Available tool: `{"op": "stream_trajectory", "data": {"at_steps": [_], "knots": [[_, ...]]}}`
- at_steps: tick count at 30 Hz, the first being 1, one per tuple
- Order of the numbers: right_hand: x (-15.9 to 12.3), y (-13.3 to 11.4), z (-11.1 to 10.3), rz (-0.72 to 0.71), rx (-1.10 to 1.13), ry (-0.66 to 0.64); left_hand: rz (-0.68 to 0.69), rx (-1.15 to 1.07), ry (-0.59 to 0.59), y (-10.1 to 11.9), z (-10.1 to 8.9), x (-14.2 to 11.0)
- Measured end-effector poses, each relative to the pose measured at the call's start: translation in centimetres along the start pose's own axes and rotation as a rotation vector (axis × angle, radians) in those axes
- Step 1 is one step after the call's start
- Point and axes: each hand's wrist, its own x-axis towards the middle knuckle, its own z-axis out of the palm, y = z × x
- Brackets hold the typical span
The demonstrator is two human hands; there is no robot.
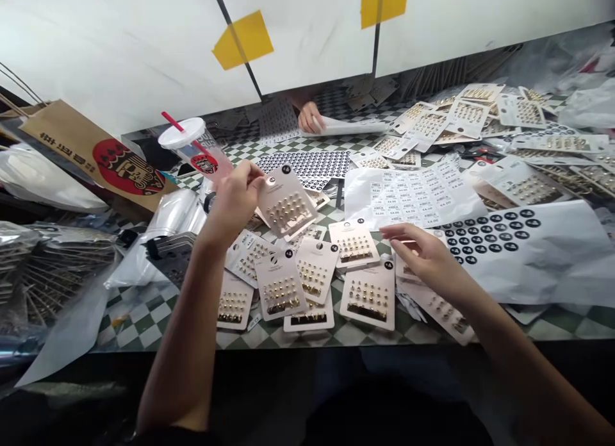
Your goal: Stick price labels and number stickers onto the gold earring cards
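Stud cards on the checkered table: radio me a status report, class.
Left hand gripping a raised stud card. Right hand open, near loose cards. Drink cup close beyond left hand, possible obstacle.

A black sleeve [175,437] leaves the left forearm [185,343] bare.

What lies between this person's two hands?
In the head view: the card held by the left hand, another card and part of the price-label sheet, then the right hand.

Centre: beige cardboard stud card [288,202], fine print illegible. Twelve o'clock: co-worker's bare arm [302,100] mostly hidden behind flat white panel [312,49].
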Motion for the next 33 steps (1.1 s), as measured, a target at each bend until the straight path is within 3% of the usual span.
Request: {"op": "stream_trajectory", "data": {"at_steps": [2,4,6,7,10,13,18,26,28,33], "knots": [[-0.4,0.9,-0.5,-0.012,-0.127,0.042,-0.069,0.06,0.037,-0.7,1.3,0.7],[-0.7,1.4,-0.9,-0.019,-0.228,0.111,-0.045,0.054,0.053,-0.2,3.5,0.5],[-0.7,1.4,-1.0,-0.014,-0.284,0.14,0.032,-0.005,-0.073,1.3,6.1,-0.3],[-0.6,1.3,-0.9,-0.008,-0.301,0.122,0.082,-0.047,-0.199,2.1,7.3,-0.7],[-0.2,0.5,0.0,-0.023,-0.355,-0.029,0.143,-0.107,-0.44,4.1,10.0,-1.3],[0.1,-0.1,1.5,-0.134,-0.506,-0.12,0.137,-0.112,-0.512,4.7,11.4,-0.5],[0.2,0.2,3.2,-0.218,-0.654,-0.068,0.114,-0.106,-0.731,4.3,11.9,1.5],[0.1,0.5,3.1,-0.111,-0.409,0.04,0.113,-0.211,-0.871,5.3,10.5,2.3],[0.1,0.4,2.2,-0.057,-0.181,0.088,0.126,-0.404,-0.869,5.9,9.7,2.5],[-0.5,0.0,-1.3,0.038,0.667,0.137,0.229,-0.924,-0.781,7.8,7.3,2.3]]}}
